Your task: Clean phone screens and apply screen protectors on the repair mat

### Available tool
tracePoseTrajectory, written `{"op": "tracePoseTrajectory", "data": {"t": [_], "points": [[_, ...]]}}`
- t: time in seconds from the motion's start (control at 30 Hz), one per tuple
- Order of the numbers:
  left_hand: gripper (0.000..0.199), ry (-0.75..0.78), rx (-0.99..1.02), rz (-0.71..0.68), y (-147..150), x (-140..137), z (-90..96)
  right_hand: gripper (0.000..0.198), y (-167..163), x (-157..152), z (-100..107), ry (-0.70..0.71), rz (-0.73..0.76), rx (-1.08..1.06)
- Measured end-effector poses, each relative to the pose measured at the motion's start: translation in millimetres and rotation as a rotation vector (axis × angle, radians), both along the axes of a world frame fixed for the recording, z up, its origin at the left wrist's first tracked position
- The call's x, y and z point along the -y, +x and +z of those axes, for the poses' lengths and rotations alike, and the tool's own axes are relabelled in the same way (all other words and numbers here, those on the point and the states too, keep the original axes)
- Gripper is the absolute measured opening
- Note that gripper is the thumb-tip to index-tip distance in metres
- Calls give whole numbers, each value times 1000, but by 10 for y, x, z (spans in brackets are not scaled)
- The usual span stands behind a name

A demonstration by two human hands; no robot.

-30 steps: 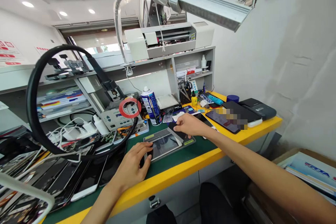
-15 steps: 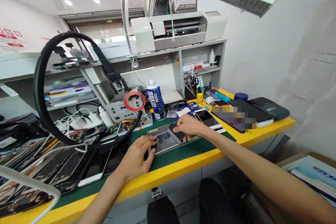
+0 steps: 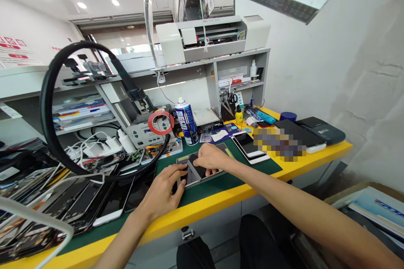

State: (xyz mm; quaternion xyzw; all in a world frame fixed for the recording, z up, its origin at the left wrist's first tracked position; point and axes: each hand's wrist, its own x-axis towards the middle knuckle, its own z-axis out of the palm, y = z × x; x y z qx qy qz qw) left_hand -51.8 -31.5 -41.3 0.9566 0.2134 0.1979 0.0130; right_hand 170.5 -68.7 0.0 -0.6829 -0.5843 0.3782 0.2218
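My right hand (image 3: 210, 159) is closed around a black squeegee (image 3: 196, 169) with a grey edge. The squeegee's edge presses at a slant on the glossy screen of a phone (image 3: 191, 178). Under the phone lies a flat grey meshed plate (image 3: 224, 150) with yellow-green labels, on a green mat. My left hand (image 3: 167, 183) grips the phone's left end, fingertips at the upper side and thumb at the lower side. Its right part is hidden behind my right hand and the squeegee.
A white phone (image 3: 248, 145) lies right of the plate. Behind stand a blue spray can (image 3: 187, 122) and a red tape roll (image 3: 160, 122). A black hose (image 3: 47, 105) arches at left over stacked phone parts (image 3: 75, 201). The yellow table edge (image 3: 208, 209) runs in front.
My right hand has slid the squeegee leftward along the screen, toward my left hand. More of the meshed plate shows at right. My left hand stays in place.
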Motion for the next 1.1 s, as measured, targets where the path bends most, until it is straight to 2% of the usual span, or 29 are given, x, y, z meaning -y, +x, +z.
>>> {"op": "tracePoseTrajectory", "data": {"t": [0.2, 0.33, 0.43, 0.5, 0.57, 0.63, 0.7, 0.8, 0.87, 1.0, 1.1], "points": [[27, 52, 11, 24, -32, -37, -39, 22, -62, 37, 156, 18, 28, 100], [21, 190, 179, -64, -25, 41, 2, 14, -129, -5, 224, 22, 33, 172], [22, 260, 299, -162, 47, 312, 55, 12, -197, -40, 262, 44, 33, 223], [26, 257, 243, -238, 142, 576, 69, 16, -237, -42, 288, 60, 32, 250], [34, 235, 105, -255, 285, 843, 56, 20, -264, -29, 315, 62, 33, 266], [47, 183, -44, -221, 475, 1050, 21, 22, -273, -17, 333, 51, 42, 268], [60, 138, -112, -131, 694, 1167, -25, 21, -268, -21, 335, 34, 52, 266], [70, 90, -78, 62, 1006, 1205, -83, 16, -251, -59, 309, 17, 52, 267], [73, 88, -40, 140, 1160, 1185, -110, 12, -240, -85, 286, 17, 45, 267], [79, 73, 18, 259, 1301, 1131, -173, 8, -226, -98, 265, 25, 29, 258], [83, 68, 3, 283, 1311, 1097, -237, 8, -215, -95, 253, 29, 27, 246]]}}
